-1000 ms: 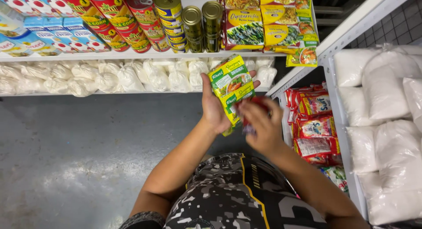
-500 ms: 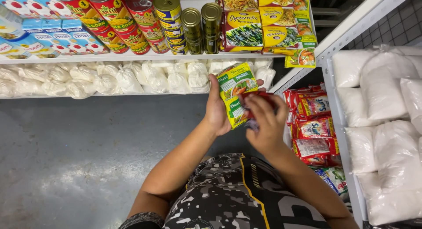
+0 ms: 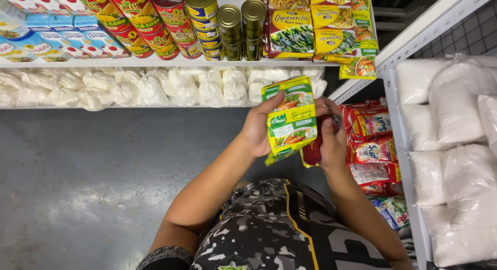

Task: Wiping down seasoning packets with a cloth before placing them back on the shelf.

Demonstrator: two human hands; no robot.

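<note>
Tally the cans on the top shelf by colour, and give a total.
Only cans that show clearly are counted; some are cut off by the frame's top edge.
Red cans: 6
Blue-and-yellow cans: 3
Dark green cans with gold lids: 2
Total: 11

A white shelf [image 3: 155, 64] ran along the top, carrying red cans [image 3: 135, 13], smaller dark green tins [image 3: 242, 29] and blue cartons [image 3: 57, 37]. Beneath it lay a row of clear bags of white powder [image 3: 155, 86]. Yellow sauce pouches [image 3: 331, 21] stood further right. The side rack [image 3: 409, 146] held red sachets [image 3: 373, 140] (stacked loosely) beside large white sacks [image 3: 455, 161]. The floor [image 3: 93, 171] was grey concrete.
</note>
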